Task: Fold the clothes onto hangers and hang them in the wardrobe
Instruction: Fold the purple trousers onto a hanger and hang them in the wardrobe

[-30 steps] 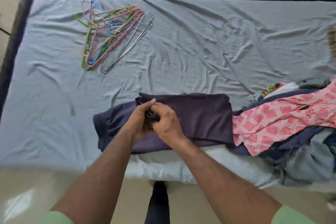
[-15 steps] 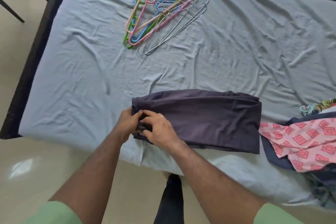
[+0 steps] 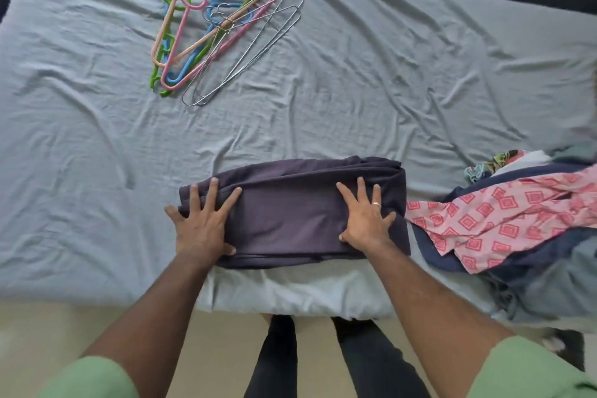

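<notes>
Flat-fingered, both hands (image 3: 366,220) press the folded garment (image 3: 290,213), between hangers (image 3: 213,32) and clothes pile (image 3: 504,220).

Both arms extended forward and down, forearms bare, green sleeves at the upper arms. Left hand (image 3: 203,223): palm down, flat, fingers straight and spread, thumb out to the side. Right hand (image 3: 365,220): palm down, flat, fingers spread, ring on one finger. Hands well apart, roughly level with each other. Legs in dark trousers visible below, between the arms
</notes>
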A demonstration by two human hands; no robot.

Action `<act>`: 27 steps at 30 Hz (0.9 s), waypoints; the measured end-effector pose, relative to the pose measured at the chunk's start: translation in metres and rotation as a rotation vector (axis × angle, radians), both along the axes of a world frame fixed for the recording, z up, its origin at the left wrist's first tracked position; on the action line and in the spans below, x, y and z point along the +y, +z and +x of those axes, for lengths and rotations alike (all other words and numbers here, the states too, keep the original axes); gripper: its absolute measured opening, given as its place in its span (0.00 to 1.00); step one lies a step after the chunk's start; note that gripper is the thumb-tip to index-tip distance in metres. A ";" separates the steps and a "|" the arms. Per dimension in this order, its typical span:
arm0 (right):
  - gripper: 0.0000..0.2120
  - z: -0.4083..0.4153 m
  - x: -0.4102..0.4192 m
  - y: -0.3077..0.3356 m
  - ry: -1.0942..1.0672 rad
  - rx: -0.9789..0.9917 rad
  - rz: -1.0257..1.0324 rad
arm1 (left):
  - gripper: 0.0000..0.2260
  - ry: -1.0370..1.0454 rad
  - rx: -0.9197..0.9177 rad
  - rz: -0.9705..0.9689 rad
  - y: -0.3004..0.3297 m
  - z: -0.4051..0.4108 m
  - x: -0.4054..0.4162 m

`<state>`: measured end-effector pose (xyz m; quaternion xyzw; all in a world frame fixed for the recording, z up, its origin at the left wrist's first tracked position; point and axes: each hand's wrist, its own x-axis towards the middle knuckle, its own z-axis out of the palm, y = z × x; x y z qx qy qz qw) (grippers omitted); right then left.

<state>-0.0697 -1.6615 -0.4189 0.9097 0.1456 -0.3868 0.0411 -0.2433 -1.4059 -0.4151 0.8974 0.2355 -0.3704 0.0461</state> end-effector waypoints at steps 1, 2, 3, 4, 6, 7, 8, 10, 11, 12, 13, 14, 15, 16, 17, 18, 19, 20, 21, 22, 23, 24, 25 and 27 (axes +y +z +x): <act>0.59 0.012 -0.013 -0.003 -0.018 0.020 -0.036 | 0.62 -0.006 0.039 0.003 -0.004 0.004 0.002; 0.61 0.022 -0.023 -0.006 -0.020 0.033 -0.057 | 0.65 -0.010 0.060 0.007 -0.008 0.007 0.005; 0.63 0.032 -0.032 -0.010 -0.015 0.052 -0.057 | 0.66 -0.005 0.075 0.015 -0.011 0.009 0.008; 0.64 0.040 -0.039 -0.015 -0.010 0.074 -0.041 | 0.68 0.011 0.083 0.021 -0.014 0.010 0.011; 0.67 0.049 -0.049 -0.023 0.007 0.108 -0.003 | 0.71 0.030 0.109 0.023 -0.018 0.013 0.015; 0.66 0.051 -0.052 -0.025 0.013 0.121 0.005 | 0.71 0.023 0.136 0.023 -0.017 0.015 0.016; 0.63 0.051 -0.053 -0.026 0.013 0.118 0.005 | 0.71 0.014 0.161 0.019 -0.014 0.021 0.015; 0.48 0.048 -0.047 -0.021 -0.008 0.017 0.015 | 0.68 0.013 0.146 0.006 -0.004 0.037 0.012; 0.39 0.053 -0.039 -0.013 -0.011 -0.066 0.021 | 0.64 0.024 0.090 0.002 0.004 0.050 0.011; 0.32 0.058 -0.030 -0.006 -0.005 -0.126 0.020 | 0.59 0.042 0.010 -0.021 0.011 0.064 0.010; 0.26 0.063 -0.019 0.000 0.013 -0.162 0.021 | 0.54 0.061 -0.089 -0.060 0.018 0.079 0.008; 0.22 0.070 -0.007 0.006 0.032 -0.178 0.039 | 0.49 0.081 -0.188 -0.113 0.024 0.095 0.007; 0.18 0.076 0.004 0.010 0.041 -0.188 0.077 | 0.43 0.109 -0.268 -0.184 0.029 0.111 0.006; 0.14 0.082 0.018 0.016 0.039 -0.199 0.133 | 0.37 0.151 -0.329 -0.264 0.035 0.127 0.006; 0.11 0.087 0.031 0.021 0.029 -0.207 0.189 | 0.31 0.203 -0.372 -0.338 0.041 0.141 0.006; 0.10 0.092 0.046 0.025 0.023 -0.208 0.241 | 0.25 0.258 -0.400 -0.390 0.046 0.154 0.007; 0.09 0.096 0.061 0.029 0.024 -0.204 0.287 | 0.19 0.295 -0.421 -0.417 0.050 0.164 0.008; 0.10 0.099 0.075 0.032 0.027 -0.194 0.321 | 0.15 0.317 -0.439 -0.426 0.053 0.173 0.009; 0.11 0.102 0.090 0.036 0.029 -0.183 0.354 | 0.12 0.333 -0.460 -0.427 0.057 0.180 0.012; 0.11 0.105 0.104 0.039 0.033 -0.173 0.384 | 0.10 0.350 -0.485 -0.430 0.061 0.188 0.015; 0.11 0.108 0.118 0.041 0.039 -0.168 0.412 | 0.09 0.363 -0.509 -0.429 0.065 0.194 0.021; 0.10 0.110 0.132 0.045 0.045 -0.170 0.437 | 0.07 0.370 -0.529 -0.427 0.069 0.200 0.028; 0.09 0.113 0.144 0.047 0.048 -0.174 0.460 | 0.07 0.372 -0.547 -0.425 0.072 0.205 0.035; 0.07 0.118 0.169 0.051 0.035 -0.191 0.512 | 0.06 0.364 -0.573 -0.417 0.076 0.214 0.055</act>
